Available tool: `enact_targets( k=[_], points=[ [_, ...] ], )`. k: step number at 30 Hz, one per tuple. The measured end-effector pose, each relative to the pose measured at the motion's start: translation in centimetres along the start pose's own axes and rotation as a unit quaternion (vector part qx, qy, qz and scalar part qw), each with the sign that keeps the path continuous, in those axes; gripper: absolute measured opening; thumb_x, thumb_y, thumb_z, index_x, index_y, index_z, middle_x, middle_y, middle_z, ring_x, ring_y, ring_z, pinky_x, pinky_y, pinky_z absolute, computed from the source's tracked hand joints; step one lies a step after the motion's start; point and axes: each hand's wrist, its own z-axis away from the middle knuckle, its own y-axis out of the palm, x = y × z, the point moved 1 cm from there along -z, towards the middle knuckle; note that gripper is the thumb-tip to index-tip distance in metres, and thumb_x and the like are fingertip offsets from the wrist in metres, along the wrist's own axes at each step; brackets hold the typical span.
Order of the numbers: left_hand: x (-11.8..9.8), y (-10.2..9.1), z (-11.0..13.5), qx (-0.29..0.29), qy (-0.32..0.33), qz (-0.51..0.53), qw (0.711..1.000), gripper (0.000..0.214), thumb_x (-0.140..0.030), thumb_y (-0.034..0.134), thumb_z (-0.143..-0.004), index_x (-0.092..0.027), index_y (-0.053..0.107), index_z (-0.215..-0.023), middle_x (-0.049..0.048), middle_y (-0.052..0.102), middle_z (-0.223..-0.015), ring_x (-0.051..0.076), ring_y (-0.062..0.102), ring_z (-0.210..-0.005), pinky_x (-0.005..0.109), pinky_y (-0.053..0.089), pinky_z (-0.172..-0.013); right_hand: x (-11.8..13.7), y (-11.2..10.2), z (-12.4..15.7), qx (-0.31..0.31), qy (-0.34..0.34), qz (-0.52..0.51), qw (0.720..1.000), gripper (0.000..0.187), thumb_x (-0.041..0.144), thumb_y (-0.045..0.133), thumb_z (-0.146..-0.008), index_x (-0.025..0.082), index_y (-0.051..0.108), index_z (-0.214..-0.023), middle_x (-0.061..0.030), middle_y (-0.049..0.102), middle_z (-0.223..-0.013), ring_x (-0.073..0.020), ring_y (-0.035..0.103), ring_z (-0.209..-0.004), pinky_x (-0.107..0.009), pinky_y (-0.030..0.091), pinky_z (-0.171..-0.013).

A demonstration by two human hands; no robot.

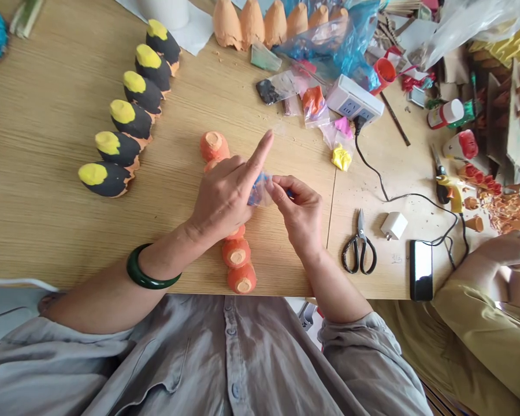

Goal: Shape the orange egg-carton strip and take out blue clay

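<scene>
My left hand [227, 193] and my right hand [299, 211] meet over the middle of the wooden table [47, 219]. Both pinch a small clear plastic bag [260, 190] with something blue inside it. The left index finger sticks out straight while the other fingers grip the bag. A green bangle [145, 274] circles my left wrist. Under the hands runs a row of orange egg-carton cones [238, 263], partly hidden by my left hand; one cone [214, 145] shows beyond it.
Several black cones with yellow tips [130, 118] line the left. Black scissors [359, 251], a white charger [393, 225], a phone [421, 270], a power strip [354, 104], a glue gun [448, 190] and small clay bags [314, 107] lie to the right. Another person's arm [494, 260] rests at far right.
</scene>
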Motion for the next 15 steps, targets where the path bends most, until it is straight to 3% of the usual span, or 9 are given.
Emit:
enact_targets(
  k=[5, 10, 15],
  points=[
    [0.02, 0.02, 0.09, 0.018, 0.000, 0.053, 0.998, 0.075, -0.042, 0.047, -0.119, -0.016, 0.027, -0.186, 0.0145, 0.081, -0.119, 0.035, 0.076, -0.117, 0.055, 0.064, -0.113, 0.20, 0.36, 0.17, -0.008, -0.018, -0.002, 1.000, 0.031, 0.053, 0.098, -0.089, 0.025, 0.087, -0.095, 0.0009, 0.070, -0.082, -0.0140, 0.058, -0.075, -0.031, 0.052, -0.070],
    [-0.01, 0.03, 0.06, 0.039, -0.001, 0.045, 0.998, 0.073, -0.044, 0.047, -0.119, -0.015, 0.032, -0.185, 0.0159, 0.078, -0.118, 0.035, 0.076, -0.114, 0.056, 0.063, -0.112, -0.17, 0.34, 0.01, 0.001, -0.016, -0.006, 1.000, 0.033, 0.055, 0.097, -0.090, 0.026, 0.082, -0.094, 0.0001, 0.070, -0.086, -0.0149, 0.059, -0.074, -0.032, 0.056, -0.071],
    [-0.05, 0.38, 0.21, 0.044, -0.003, 0.026, 0.999, 0.070, -0.039, 0.043, -0.119, -0.016, 0.035, -0.185, 0.0156, 0.077, -0.117, 0.035, 0.077, -0.112, 0.055, 0.064, -0.110, -0.19, 0.27, -0.23, -0.009, -0.057, -0.035, 0.998, 0.017, 0.034, 0.093, -0.093, 0.022, 0.080, -0.091, 0.0018, 0.071, -0.083, -0.0122, 0.059, -0.074, -0.028, 0.052, -0.069]
  ],
)
